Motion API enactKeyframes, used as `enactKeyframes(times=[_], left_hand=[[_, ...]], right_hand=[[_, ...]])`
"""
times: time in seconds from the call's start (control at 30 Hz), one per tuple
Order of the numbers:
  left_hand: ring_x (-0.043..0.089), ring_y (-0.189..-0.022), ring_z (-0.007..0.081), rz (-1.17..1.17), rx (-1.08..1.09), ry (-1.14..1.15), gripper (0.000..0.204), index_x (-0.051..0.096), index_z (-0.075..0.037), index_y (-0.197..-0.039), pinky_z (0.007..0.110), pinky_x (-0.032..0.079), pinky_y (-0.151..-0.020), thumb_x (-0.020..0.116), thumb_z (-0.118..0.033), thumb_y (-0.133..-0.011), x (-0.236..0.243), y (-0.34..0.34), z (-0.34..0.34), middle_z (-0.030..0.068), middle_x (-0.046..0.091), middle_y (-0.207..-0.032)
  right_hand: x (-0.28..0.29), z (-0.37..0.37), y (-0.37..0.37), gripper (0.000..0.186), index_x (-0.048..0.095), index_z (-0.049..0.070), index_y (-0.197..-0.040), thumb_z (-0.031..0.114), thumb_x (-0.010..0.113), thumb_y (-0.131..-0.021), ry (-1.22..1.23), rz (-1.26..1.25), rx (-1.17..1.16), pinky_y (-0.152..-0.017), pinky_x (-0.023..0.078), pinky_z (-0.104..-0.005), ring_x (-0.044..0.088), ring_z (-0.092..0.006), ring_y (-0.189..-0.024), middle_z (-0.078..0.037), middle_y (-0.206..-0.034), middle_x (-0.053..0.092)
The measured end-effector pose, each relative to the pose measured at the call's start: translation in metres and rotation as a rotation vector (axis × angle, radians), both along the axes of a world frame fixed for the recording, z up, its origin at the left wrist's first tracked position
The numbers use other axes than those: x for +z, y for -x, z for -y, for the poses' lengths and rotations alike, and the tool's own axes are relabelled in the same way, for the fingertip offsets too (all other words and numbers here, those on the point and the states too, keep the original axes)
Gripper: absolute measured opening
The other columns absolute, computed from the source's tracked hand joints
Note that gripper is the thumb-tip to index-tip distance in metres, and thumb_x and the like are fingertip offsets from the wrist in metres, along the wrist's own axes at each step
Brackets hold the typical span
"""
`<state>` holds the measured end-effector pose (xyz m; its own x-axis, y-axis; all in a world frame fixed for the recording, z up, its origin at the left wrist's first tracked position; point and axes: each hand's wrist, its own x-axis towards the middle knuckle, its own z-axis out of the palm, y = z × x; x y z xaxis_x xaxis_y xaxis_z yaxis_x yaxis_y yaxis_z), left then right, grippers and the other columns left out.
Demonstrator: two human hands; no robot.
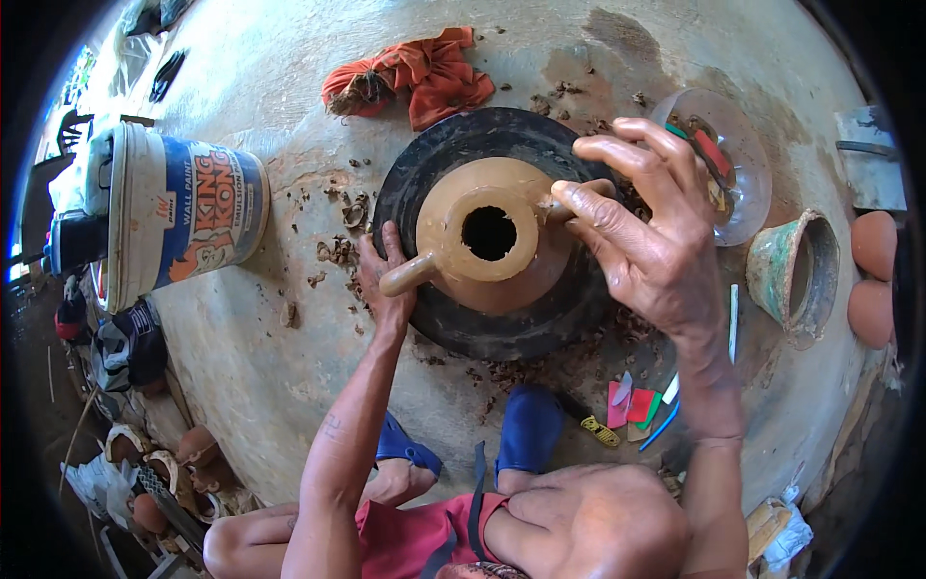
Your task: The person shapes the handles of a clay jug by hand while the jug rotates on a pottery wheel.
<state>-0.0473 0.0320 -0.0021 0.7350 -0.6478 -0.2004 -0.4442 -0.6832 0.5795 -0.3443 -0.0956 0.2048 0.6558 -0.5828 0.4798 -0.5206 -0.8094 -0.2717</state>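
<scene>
Head camera view, and we're looking straight down on a tan clay pot, standing upright right on the black round disc, its dark, round mouth facing up at us. A stubby clay handle juts from its left side; a second handle shows at the right, partly covered by fingers.

Left hand now: it's laid against the disc's left edge, fingers apart, just beside that stubby handle, its grip loose with nothing seen clasped. Over to the right hand, and one digit's tip is on the clay where the second handle meets the pot, the upper fingers raised and spread; whether this grip closes around the handle, I cannot tell.

Around them on the floor, clay scraps litter the disc's surroundings. A bundled orange cloth lies beyond, a big white-and-blue bucket sits well to the left, and a clear bowl with coloured bits inside is off to the right, near a worn greenish pot. Closer in, small coloured pieces lie beside a blue shoe.
</scene>
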Motion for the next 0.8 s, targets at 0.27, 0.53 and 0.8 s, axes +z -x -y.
enactKeyframes(times=[0.27, 0.53, 0.8], left_hand=[[0.067, -0.1, 0.0462, -0.014, -0.037, 0.06, 0.063, 0.061, 0.005, -0.115, 0.055, 0.049, -0.088, 0.055, -0.058, -0.109, 0.015, -0.008, 0.012, 0.0311, 0.068, -0.105], [0.068, -0.112, 0.051, -0.04, -0.071, 0.057, 0.07, 0.062, 0.006, -0.124, 0.054, 0.052, -0.096, 0.053, -0.062, -0.108, 0.028, -0.009, 0.02, 0.0357, 0.069, -0.117], [0.071, -0.106, 0.0512, -0.038, -0.08, 0.089, 0.067, 0.065, 0.004, -0.121, 0.055, 0.054, -0.09, 0.056, -0.06, -0.106, 0.022, -0.014, 0.02, 0.034, 0.073, -0.108]], right_hand=[[0.028, 0.018, -0.01, 0.033, 0.081, 0.004, -0.107, 0.012, 0.081, -0.074, 0.166, -0.256, 0.311, -0.092, 0.051, -0.0451, 0.064, -0.0277, -0.113, -0.004, -0.112, 0.072], [0.036, 0.02, -0.013, 0.035, 0.078, 0.004, -0.101, 0.009, 0.087, -0.067, 0.169, -0.249, 0.352, -0.087, 0.053, -0.0441, 0.065, -0.0282, -0.106, -0.005, -0.108, 0.072], [0.029, 0.019, -0.017, 0.035, 0.077, 0.0, -0.102, 0.006, 0.086, -0.069, 0.146, -0.278, 0.307, -0.084, 0.052, -0.0453, 0.064, -0.0291, -0.103, -0.008, -0.105, 0.07]])
